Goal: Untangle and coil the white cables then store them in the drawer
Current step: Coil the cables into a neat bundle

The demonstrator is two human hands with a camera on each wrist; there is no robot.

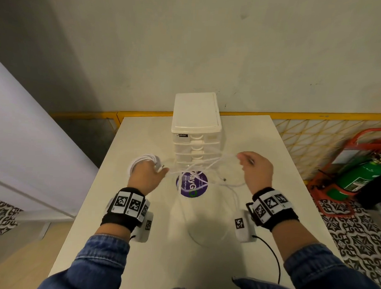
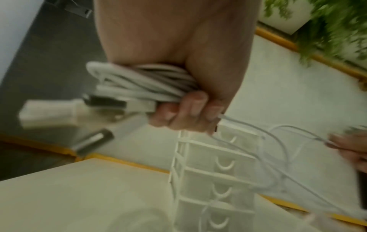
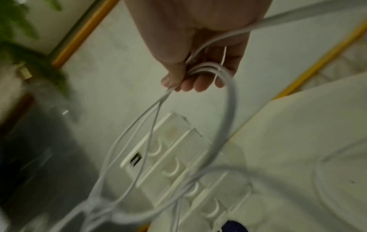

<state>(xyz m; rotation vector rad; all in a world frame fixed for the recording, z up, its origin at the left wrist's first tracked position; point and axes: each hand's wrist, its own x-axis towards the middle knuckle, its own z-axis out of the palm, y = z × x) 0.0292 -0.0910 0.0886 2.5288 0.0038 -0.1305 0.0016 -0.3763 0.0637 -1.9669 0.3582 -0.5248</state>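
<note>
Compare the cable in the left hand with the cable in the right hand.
The coiled cable bundle is wound tight in the left hand, plugs sticking out. The loose cable strands hang in wide tangled loops from the right hand. Both are white and gripped above the table.

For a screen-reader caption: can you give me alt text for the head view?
Over a white table, the left hand grips a coil of white cable while the right hand pinches loose strands stretched between them. A closed white drawer unit stands behind, by a purple sticker.
</note>
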